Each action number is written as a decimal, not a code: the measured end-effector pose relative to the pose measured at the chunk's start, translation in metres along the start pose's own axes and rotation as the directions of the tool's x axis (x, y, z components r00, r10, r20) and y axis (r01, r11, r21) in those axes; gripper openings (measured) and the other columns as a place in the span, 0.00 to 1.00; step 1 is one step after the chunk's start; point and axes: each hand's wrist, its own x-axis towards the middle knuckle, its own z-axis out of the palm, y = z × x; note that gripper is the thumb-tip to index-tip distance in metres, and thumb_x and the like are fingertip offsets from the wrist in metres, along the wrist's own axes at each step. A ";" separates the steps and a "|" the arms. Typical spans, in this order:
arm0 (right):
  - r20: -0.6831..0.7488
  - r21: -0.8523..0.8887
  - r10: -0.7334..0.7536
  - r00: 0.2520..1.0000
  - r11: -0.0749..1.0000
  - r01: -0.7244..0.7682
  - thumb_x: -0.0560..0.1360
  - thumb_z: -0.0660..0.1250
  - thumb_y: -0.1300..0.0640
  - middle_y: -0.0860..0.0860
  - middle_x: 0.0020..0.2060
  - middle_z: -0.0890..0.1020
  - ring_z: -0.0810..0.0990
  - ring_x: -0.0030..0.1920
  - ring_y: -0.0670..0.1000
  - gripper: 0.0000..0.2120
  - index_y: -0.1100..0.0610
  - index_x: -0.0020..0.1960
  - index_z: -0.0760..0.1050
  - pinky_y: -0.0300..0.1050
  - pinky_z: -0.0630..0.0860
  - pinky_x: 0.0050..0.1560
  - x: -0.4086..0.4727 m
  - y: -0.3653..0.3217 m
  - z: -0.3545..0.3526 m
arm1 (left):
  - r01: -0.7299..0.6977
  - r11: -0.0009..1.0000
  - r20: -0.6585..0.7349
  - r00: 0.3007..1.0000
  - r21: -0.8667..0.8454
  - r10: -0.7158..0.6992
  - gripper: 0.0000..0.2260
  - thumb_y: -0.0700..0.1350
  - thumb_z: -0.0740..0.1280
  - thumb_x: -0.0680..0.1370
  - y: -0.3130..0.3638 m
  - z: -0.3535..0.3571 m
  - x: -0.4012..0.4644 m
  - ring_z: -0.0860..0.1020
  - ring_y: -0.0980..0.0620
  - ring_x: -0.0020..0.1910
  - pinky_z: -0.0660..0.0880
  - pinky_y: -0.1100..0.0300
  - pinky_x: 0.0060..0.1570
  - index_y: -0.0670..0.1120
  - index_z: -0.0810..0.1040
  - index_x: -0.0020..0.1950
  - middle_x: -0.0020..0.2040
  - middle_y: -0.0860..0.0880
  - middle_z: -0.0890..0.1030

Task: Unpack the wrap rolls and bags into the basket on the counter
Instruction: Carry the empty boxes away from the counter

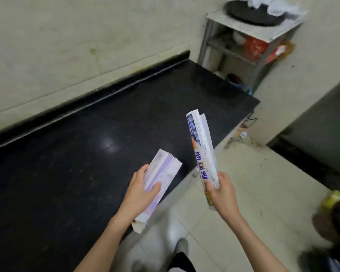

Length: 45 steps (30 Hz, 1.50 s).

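My left hand [140, 191] grips a long pale purple and white box [161, 177], held slanted over the front edge of the black counter [86, 163], its open flap end pointing down toward me. My right hand [221, 190] holds the lower end of a long white wrap roll box [202, 148] with blue printed characters, standing nearly upright over the floor just right of the counter corner. No basket is in view.
A metal shelf unit [249, 42] stands past the counter's far end, with a black pan on top and red packets inside. A dark appliance [322, 130] is at the right. A yellow object [333, 199] and dark items lie on the tiled floor at the lower right.
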 end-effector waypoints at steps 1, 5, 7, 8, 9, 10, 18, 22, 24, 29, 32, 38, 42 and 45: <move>-0.031 0.002 0.035 0.999 0.999 -0.034 0.73 0.65 0.60 0.54 0.53 0.77 0.72 0.49 0.49 0.14 0.61 0.58 0.75 0.34 0.61 0.44 -0.004 0.018 -0.015 | -0.022 0.999 0.056 0.998 0.026 0.020 0.27 0.52 0.65 0.72 0.012 0.020 0.002 0.67 0.56 0.59 0.64 0.60 0.56 0.55 0.60 0.69 0.62 0.58 0.65; -0.149 0.071 0.197 0.969 0.979 -0.188 0.73 0.65 0.61 0.56 0.52 0.77 0.75 0.52 0.54 0.13 0.62 0.57 0.76 0.34 0.61 0.43 -0.020 0.099 -0.078 | -0.133 0.984 0.274 0.957 0.118 0.096 0.23 0.51 0.66 0.72 0.070 0.106 0.012 0.71 0.54 0.57 0.67 0.59 0.52 0.55 0.64 0.65 0.58 0.55 0.69; -0.198 0.108 0.285 0.938 0.957 -0.268 0.73 0.65 0.61 0.54 0.48 0.76 0.75 0.49 0.54 0.11 0.62 0.55 0.76 0.34 0.61 0.40 -0.028 0.144 -0.113 | -0.188 0.975 0.338 0.931 0.117 0.139 0.23 0.53 0.68 0.70 0.100 0.159 0.017 0.72 0.53 0.55 0.68 0.58 0.52 0.52 0.66 0.64 0.57 0.54 0.71; -0.215 0.120 0.315 0.925 0.948 -0.295 0.73 0.66 0.61 0.52 0.46 0.74 0.75 0.47 0.53 0.11 0.61 0.54 0.76 0.34 0.60 0.39 -0.031 0.163 -0.129 | -0.186 0.977 0.353 0.925 0.104 0.139 0.23 0.54 0.68 0.70 0.112 0.184 0.018 0.73 0.52 0.54 0.69 0.58 0.52 0.51 0.67 0.62 0.56 0.53 0.72; -0.234 0.129 0.337 0.912 0.940 -0.314 0.73 0.66 0.60 0.51 0.46 0.73 0.73 0.46 0.52 0.10 0.61 0.54 0.76 0.34 0.60 0.38 -0.035 0.183 -0.146 | -0.170 0.981 0.368 0.921 0.090 0.126 0.23 0.54 0.69 0.70 0.123 0.213 0.018 0.74 0.51 0.52 0.69 0.58 0.50 0.50 0.67 0.61 0.55 0.52 0.73; -0.260 0.136 0.361 0.896 0.932 -0.336 0.73 0.66 0.60 0.50 0.46 0.73 0.72 0.45 0.50 0.10 0.61 0.53 0.75 0.33 0.59 0.38 -0.040 0.207 -0.167 | -0.141 0.987 0.394 0.914 0.079 0.099 0.22 0.53 0.70 0.71 0.135 0.248 0.015 0.75 0.50 0.50 0.70 0.58 0.48 0.49 0.67 0.61 0.53 0.51 0.74; -0.376 0.308 0.704 0.603 0.709 -0.635 0.73 0.65 0.59 0.56 0.50 0.75 0.74 0.52 0.54 0.12 0.61 0.55 0.74 0.40 0.64 0.46 -0.117 0.368 -0.306 | 0.110 0.981 0.662 0.725 0.162 -0.191 0.14 0.52 0.66 0.75 0.189 0.485 -0.031 0.73 0.62 0.40 0.67 0.64 0.33 0.48 0.68 0.56 0.44 0.55 0.74; -0.374 0.409 0.821 0.431 0.563 -0.718 0.73 0.62 0.58 0.54 0.44 0.74 0.74 0.37 0.52 0.04 0.58 0.47 0.72 0.43 0.70 0.39 -0.148 0.433 -0.341 | 0.101 0.958 0.807 0.520 0.267 -0.280 0.16 0.50 0.66 0.73 0.221 0.584 -0.040 0.78 0.52 0.45 0.73 0.59 0.38 0.45 0.70 0.58 0.52 0.46 0.78; -0.334 0.434 0.865 0.375 0.494 -0.753 0.74 0.61 0.58 0.55 0.44 0.73 0.72 0.35 0.51 0.02 0.56 0.46 0.71 0.39 0.68 0.36 -0.156 0.469 -0.351 | 0.092 0.950 0.850 0.428 0.299 -0.309 0.16 0.48 0.65 0.75 0.232 0.634 -0.046 0.79 0.51 0.46 0.73 0.58 0.40 0.43 0.69 0.59 0.53 0.46 0.78; -0.220 0.424 0.941 0.257 0.329 -0.844 0.75 0.60 0.56 0.55 0.56 0.73 0.71 0.41 0.50 0.15 0.61 0.60 0.70 0.40 0.67 0.40 -0.152 0.585 -0.371 | 0.039 0.915 0.848 0.363 0.401 -0.387 0.20 0.54 0.67 0.74 0.237 0.769 -0.058 0.71 0.48 0.44 0.66 0.56 0.45 0.44 0.69 0.59 0.49 0.43 0.75; -0.115 0.442 0.974 0.197 0.228 -0.868 0.75 0.62 0.56 0.58 0.59 0.74 0.75 0.49 0.55 0.17 0.60 0.62 0.69 0.45 0.70 0.48 -0.130 0.666 -0.380 | -0.009 0.886 0.819 0.387 0.463 -0.424 0.22 0.55 0.66 0.74 0.228 0.859 -0.052 0.72 0.47 0.45 0.68 0.56 0.47 0.44 0.67 0.62 0.51 0.44 0.75; 0.038 0.407 0.993 0.108 0.083 -0.909 0.75 0.61 0.56 0.60 0.60 0.74 0.76 0.57 0.60 0.18 0.60 0.63 0.68 0.49 0.73 0.54 -0.093 0.816 -0.370 | -0.077 0.844 0.788 0.411 0.530 -0.457 0.26 0.51 0.65 0.76 0.197 1.025 -0.046 0.76 0.47 0.49 0.72 0.61 0.38 0.45 0.58 0.69 0.62 0.40 0.75; 0.092 0.365 0.990 0.104 0.064 -0.929 0.76 0.61 0.54 0.60 0.59 0.73 0.75 0.57 0.62 0.18 0.59 0.64 0.67 0.51 0.72 0.54 -0.083 0.899 -0.350 | -0.156 0.810 0.785 0.402 0.565 -0.470 0.28 0.45 0.67 0.75 0.154 1.115 -0.042 0.75 0.42 0.58 0.77 0.54 0.48 0.46 0.56 0.70 0.67 0.39 0.70; 0.118 0.348 0.986 0.114 0.066 -0.935 0.76 0.60 0.54 0.61 0.60 0.72 0.75 0.57 0.63 0.18 0.60 0.64 0.66 0.52 0.72 0.53 -0.076 0.954 -0.332 | -0.234 0.759 0.768 0.415 0.608 -0.487 0.29 0.46 0.68 0.74 0.115 1.167 -0.035 0.75 0.40 0.59 0.76 0.50 0.54 0.47 0.56 0.70 0.67 0.40 0.68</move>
